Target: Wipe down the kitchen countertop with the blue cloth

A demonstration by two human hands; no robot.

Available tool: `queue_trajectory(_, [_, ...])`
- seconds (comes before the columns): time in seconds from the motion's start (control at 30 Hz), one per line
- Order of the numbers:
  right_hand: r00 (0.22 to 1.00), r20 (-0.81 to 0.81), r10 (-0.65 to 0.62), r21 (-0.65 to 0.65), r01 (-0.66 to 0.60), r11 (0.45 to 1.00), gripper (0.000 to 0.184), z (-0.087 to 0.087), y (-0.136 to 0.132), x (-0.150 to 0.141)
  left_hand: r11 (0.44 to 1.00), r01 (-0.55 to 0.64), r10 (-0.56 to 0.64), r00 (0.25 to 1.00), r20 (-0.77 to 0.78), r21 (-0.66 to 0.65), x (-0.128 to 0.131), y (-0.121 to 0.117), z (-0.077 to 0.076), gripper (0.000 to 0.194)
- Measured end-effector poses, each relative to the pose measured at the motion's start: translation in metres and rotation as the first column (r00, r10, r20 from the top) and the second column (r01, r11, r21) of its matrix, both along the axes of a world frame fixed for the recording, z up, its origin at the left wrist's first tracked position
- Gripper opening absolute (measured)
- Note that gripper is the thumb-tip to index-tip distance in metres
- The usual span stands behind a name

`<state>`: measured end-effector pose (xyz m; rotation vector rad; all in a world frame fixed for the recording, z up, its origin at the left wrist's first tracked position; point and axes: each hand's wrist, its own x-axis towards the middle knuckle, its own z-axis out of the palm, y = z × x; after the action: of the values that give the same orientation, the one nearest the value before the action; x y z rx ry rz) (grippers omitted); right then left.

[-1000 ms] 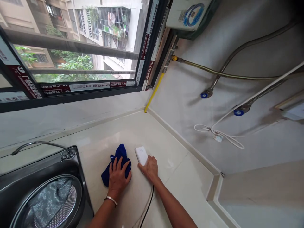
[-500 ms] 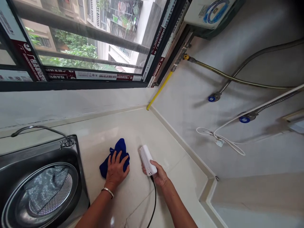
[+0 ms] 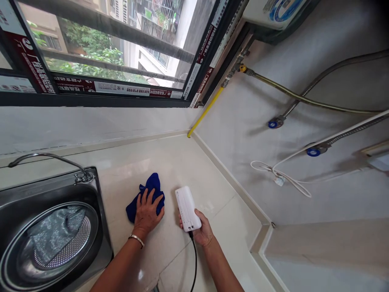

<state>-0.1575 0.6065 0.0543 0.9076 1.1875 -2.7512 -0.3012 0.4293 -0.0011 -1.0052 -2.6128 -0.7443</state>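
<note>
My left hand (image 3: 147,211) lies with spread fingers on a crumpled dark blue cloth (image 3: 154,181), pressing it against the pale countertop. A bracelet circles that wrist. In my right hand (image 3: 204,232) is a white power bank (image 3: 187,207), gripped by its sides with the thumb on the right edge and fingertips showing on the left. Its port end faces me, and a black cable (image 3: 195,263) runs from there down out of view. The power bank is tilted above the counter, a short way right of the cloth.
A metal sink (image 3: 101,227) at the left holds a grey patterned cloth (image 3: 57,231) over its strainer basket, with a curved faucet (image 3: 48,155) behind. A window stands behind the counter (image 3: 127,152). A yellow pipe (image 3: 206,111), hoses and a white cord (image 3: 291,180) line the right wall.
My right hand has turned the power bank so that its broad face and port end show more. My left hand stays on the cloth. The whole view has shifted slightly.
</note>
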Motion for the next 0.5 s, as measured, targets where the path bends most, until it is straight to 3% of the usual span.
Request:
queue_trajectory(0.3, [0.989,-0.143,0.026,-0.076,-0.037,0.996,0.066,0.010,-0.022,0.017,1.000,-0.006,0.006,1.000,-0.007,-0.008,0.001,0.000,0.001,0.040])
queue_trajectory(0.5, [0.989,-0.136,0.055,-0.063,-0.064,0.996,0.073,0.015,-0.023,0.021,1.000,-0.005,0.005,1.000,0.000,0.001,0.001,0.000,0.000,0.039])
